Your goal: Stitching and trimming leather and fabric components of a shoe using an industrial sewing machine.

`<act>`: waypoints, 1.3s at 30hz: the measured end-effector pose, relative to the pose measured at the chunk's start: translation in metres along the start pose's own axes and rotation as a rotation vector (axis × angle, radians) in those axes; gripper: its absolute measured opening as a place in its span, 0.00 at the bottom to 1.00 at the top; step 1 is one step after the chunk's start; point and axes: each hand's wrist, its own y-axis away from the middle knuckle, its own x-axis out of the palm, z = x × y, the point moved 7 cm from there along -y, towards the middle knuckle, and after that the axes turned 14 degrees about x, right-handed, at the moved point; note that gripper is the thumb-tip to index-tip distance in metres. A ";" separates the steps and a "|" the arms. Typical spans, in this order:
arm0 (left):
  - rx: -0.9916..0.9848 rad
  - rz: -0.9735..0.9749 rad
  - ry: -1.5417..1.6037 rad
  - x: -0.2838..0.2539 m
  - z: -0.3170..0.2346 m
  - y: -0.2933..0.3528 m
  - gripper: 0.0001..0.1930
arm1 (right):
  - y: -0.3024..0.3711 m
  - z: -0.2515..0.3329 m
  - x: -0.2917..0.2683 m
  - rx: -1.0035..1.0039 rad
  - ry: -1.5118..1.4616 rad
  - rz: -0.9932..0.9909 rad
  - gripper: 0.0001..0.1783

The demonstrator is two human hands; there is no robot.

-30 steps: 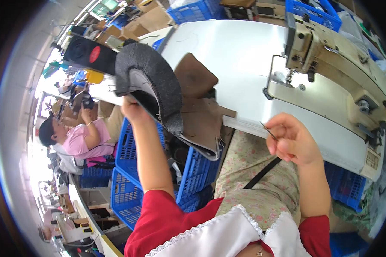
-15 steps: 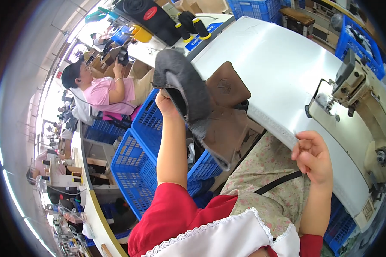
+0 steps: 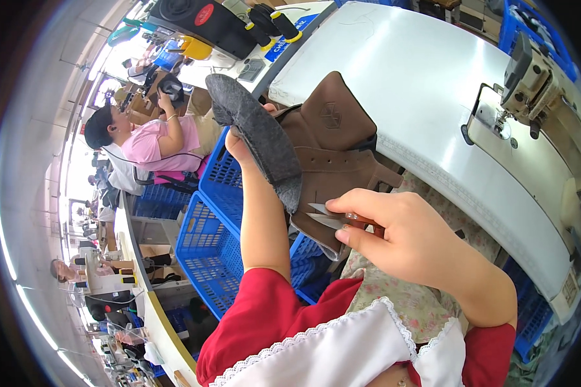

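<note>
My left hand [image 3: 237, 143] is closed on a brown shoe upper [image 3: 336, 173], partly hidden behind the upper's curved dark grey, fuzzy piece [image 3: 255, 135]. A flap with a pressed emblem stands up at the upper's far side, beside a strip with small holes. Over my lap, my right hand [image 3: 403, 232] is closed around thread snips [image 3: 324, 218]. The orange-brown handle lies in the palm, and the two pointed blades are apart, in front of the upper's lower part. I cannot tell whether the blades touch it.
To the right, a sewing machine [image 3: 529, 90] stands on a white table [image 3: 426, 71]. Black thread spools [image 3: 285, 27] sit at the far left of it. Blue crates [image 3: 203, 258] stand left of my lap. A co-worker in pink [image 3: 158, 142] sits farther left.
My right hand has come left from the table's edge to the shoe upper, and the snips' blades now show. The upper has turned, its grey piece and brown flap more in view.
</note>
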 end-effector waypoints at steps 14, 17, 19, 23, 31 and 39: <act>0.012 -0.122 -0.463 0.011 -0.006 0.009 0.07 | -0.010 0.002 0.005 0.050 0.001 0.081 0.15; 0.004 -0.385 -0.440 0.004 -0.006 0.015 0.07 | -0.010 0.001 0.006 0.011 -0.018 0.072 0.14; 0.013 -0.381 -0.416 0.003 -0.005 0.014 0.07 | -0.011 0.003 0.005 0.026 -0.017 0.045 0.12; -0.008 -0.380 -0.368 -0.002 -0.006 0.013 0.14 | -0.011 0.006 0.005 0.083 0.029 0.083 0.12; 0.235 -0.605 -0.554 -0.053 -0.139 0.034 0.24 | 0.028 -0.076 -0.074 0.357 -0.184 -0.233 0.19; 0.469 -0.718 -1.674 -0.079 -0.297 0.129 0.25 | 0.050 -0.163 -0.117 0.491 -0.213 -0.409 0.23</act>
